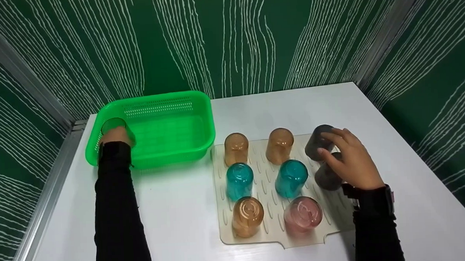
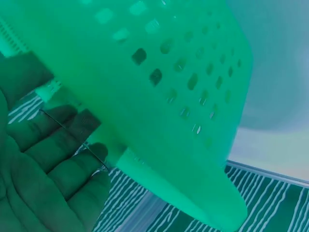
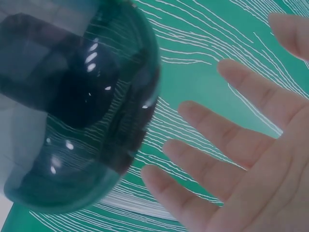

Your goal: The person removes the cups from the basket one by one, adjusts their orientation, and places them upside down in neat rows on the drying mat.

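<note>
At the left end of the green basket (image 1: 170, 154), my left hand (image 1: 116, 136) grips a see-through glass (image 1: 113, 122), tinted green by the basket around it. In the left wrist view a thin rim line crosses the fingers (image 2: 63, 145), close to the basket's perforated wall. My right hand (image 1: 351, 160) hovers by two dark grey glasses, a far one (image 1: 314, 145) and a nearer one (image 1: 325, 178), both upside down on the beige mat (image 1: 266, 223). Its fingers (image 3: 212, 128) are spread, with a gap to the dark glass in the right wrist view.
Upside-down glasses also stand on the mat: amber ones (image 1: 236, 149), (image 1: 248, 217), teal ones (image 1: 240, 181), (image 1: 291, 179) and a pink one (image 1: 303, 213). The mat lies on a white table (image 1: 181, 219), right of the basket. Green patterned walls (image 1: 232, 40) enclose the table.
</note>
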Demonstrator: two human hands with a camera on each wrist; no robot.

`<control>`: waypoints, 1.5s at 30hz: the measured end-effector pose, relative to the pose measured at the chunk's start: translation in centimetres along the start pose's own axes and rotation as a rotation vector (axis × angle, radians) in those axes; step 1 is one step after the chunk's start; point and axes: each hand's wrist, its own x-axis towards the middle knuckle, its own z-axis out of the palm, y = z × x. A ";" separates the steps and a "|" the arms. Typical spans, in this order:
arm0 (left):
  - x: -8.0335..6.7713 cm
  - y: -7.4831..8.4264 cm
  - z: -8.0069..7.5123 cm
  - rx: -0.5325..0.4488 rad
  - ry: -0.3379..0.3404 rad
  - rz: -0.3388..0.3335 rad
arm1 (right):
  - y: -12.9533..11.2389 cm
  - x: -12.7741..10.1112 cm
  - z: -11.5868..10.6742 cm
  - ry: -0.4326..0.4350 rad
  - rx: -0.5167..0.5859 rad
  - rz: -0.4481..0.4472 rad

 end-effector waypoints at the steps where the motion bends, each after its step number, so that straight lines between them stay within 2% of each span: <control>1: 0.0 -0.1 0.0 -0.002 -0.007 -0.008 | 0.0 0.0 0.0 0.000 -0.001 -0.001; 7: 0.4 -0.7 0.2 -0.002 -0.051 -0.068 | 0.0 0.1 0.0 -0.004 0.004 0.000; 9: 0.5 -0.8 0.3 -0.004 -0.038 -0.073 | 0.0 0.1 0.0 -0.005 0.006 -0.001; 16: -0.3 -0.2 0.2 -0.032 0.106 -0.004 | 0.1 0.1 0.1 -0.004 0.014 -0.009; 23: -0.4 0.0 -0.1 -0.057 0.183 0.046 | -0.1 0.0 0.0 -0.025 0.023 0.004; 27: 0.0 0.3 -0.4 -0.082 0.314 0.072 | -0.4 -0.1 0.0 -0.047 0.023 0.020; 30: -0.1 0.8 -0.5 -0.123 0.432 0.111 | -0.6 0.0 0.0 -0.058 0.025 0.021; 33: -0.5 1.4 -0.7 -0.172 0.501 0.162 | -0.7 0.0 0.0 -0.060 0.033 0.012; 40: -2.0 3.8 -1.0 -0.285 0.531 0.263 | -0.8 0.0 0.1 -0.059 0.034 0.007; 45: -4.5 6.2 -0.5 -0.398 0.550 0.405 | -1.0 0.1 0.2 -0.073 0.037 0.001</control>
